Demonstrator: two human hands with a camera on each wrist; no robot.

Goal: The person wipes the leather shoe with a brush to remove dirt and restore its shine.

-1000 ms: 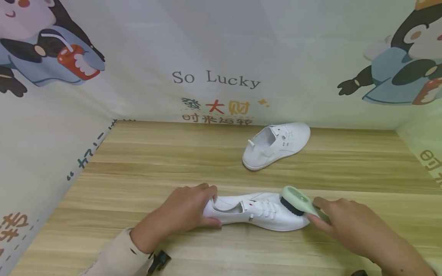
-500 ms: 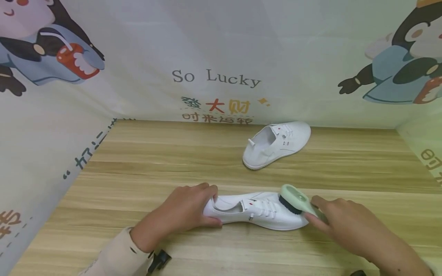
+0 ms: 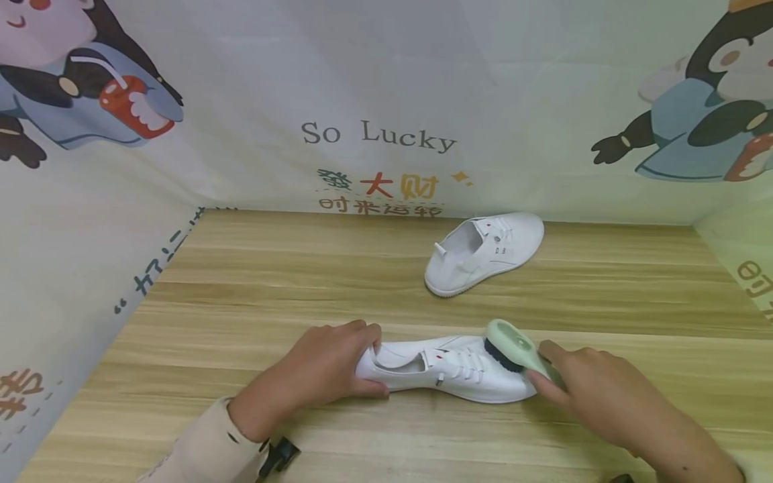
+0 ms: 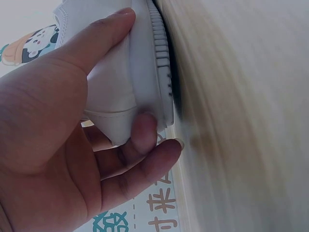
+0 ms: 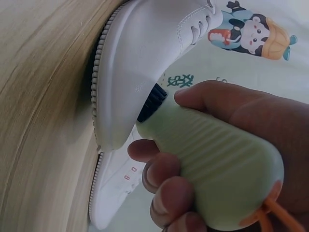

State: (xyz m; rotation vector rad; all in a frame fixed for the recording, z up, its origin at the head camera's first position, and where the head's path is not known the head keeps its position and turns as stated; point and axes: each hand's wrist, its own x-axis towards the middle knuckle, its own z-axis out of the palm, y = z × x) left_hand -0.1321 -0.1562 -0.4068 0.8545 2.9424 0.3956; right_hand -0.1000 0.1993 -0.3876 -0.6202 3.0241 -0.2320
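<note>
A white lace-up shoe (image 3: 459,369) lies lengthwise in front of the person, toe to the right. Its heel is in the grip of the left hand (image 3: 338,359), thumb along the near side and fingers round the back, as the left wrist view also shows. The right hand (image 3: 594,386) holds a pale green brush (image 3: 513,343) by its handle. Dark bristles (image 5: 152,102) press on the top of the toe, just ahead of the laces. In the right wrist view the ribbed handle (image 5: 217,164) fills the palm, with an orange cord (image 5: 277,212) at its end.
The other white shoe (image 3: 486,255) stands behind, close to the printed back wall (image 3: 260,154), toe to the upper right. Under everything is a wood-grain tabletop (image 3: 290,282), with printed sheets rising at the left and right.
The right hand and brush have shifted slightly left and away from the person over the toe, toward the laces. The left hand and both shoes stay in place.
</note>
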